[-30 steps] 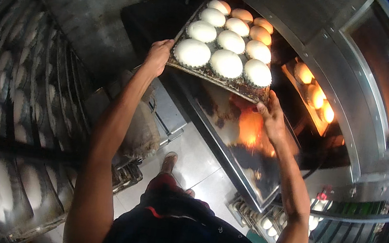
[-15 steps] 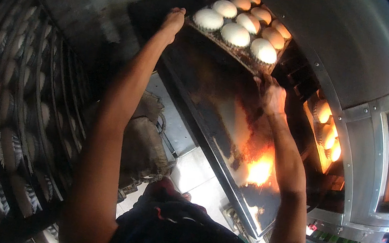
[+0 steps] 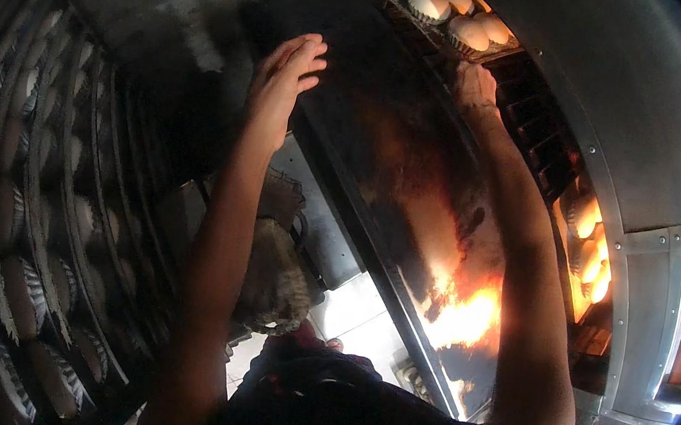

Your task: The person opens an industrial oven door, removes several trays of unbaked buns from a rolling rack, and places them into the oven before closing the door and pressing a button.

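Ahead and above, I see the tray of dough rounds lying inside the oven, long axis running away up-left. Right hand grips its near edge; left hand hangs open, apart, farther off.

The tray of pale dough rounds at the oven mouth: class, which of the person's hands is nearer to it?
Right. The right hand is at the near edge of the tray, seemingly touching it; the left hand is apart, open, lower left.

Commercial bakery: big steel oven, dough trays, rack w/ moulds.
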A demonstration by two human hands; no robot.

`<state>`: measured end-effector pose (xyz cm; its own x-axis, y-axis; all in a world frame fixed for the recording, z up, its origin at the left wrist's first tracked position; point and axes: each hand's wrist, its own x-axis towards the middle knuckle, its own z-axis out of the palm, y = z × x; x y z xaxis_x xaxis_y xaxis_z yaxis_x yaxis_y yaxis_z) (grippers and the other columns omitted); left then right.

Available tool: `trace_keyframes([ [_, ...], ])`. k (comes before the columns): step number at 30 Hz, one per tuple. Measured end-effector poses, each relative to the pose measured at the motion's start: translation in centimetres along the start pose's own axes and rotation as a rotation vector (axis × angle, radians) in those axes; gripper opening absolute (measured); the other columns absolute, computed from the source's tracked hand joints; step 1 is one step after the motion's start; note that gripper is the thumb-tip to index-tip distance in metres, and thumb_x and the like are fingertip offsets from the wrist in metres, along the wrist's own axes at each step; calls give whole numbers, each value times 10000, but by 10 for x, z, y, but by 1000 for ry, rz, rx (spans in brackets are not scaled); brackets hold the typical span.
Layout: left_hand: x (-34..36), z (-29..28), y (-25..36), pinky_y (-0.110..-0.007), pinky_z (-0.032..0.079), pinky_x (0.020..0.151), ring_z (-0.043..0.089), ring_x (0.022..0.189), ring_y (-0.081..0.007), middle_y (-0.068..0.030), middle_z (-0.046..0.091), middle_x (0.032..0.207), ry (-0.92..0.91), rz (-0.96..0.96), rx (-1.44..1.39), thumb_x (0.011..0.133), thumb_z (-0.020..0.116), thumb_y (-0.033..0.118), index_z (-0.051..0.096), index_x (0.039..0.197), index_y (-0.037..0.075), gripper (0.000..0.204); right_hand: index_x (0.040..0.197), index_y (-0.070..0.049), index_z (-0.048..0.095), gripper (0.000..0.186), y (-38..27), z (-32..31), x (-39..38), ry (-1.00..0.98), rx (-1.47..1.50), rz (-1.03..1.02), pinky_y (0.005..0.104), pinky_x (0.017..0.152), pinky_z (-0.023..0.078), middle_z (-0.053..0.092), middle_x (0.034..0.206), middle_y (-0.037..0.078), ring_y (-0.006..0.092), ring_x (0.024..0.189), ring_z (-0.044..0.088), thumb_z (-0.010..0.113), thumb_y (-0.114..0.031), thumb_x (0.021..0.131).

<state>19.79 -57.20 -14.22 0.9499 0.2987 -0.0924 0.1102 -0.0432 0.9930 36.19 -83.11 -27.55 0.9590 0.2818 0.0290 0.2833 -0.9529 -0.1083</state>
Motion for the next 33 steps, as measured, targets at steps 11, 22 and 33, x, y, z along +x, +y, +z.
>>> trace_keyframes([
  [11,-28,-13,0,-321,448,798,582,922,-188,-116,605,1087,291,45,-79,925,560,367,579,1189,45,417,1074,-110,626,295,35,36,67,128,-176,43,387,803,488,644,1088,83,237,1000,628,520,-329,907],
  [22,-47,9,12,-309,418,764,536,849,-160,-82,600,1065,227,45,73,906,552,418,580,1184,59,455,1103,-53,637,380,103,30,83,386,730,-202,396,892,469,647,1087,117,275,997,613,547,-365,906],
  [33,-151,292,7,-289,390,619,497,772,-194,-171,589,1064,-617,376,-396,954,452,407,550,1169,-12,481,945,-76,707,234,135,-149,-101,74,235,-348,453,736,545,697,963,163,304,939,677,549,-225,858],
])
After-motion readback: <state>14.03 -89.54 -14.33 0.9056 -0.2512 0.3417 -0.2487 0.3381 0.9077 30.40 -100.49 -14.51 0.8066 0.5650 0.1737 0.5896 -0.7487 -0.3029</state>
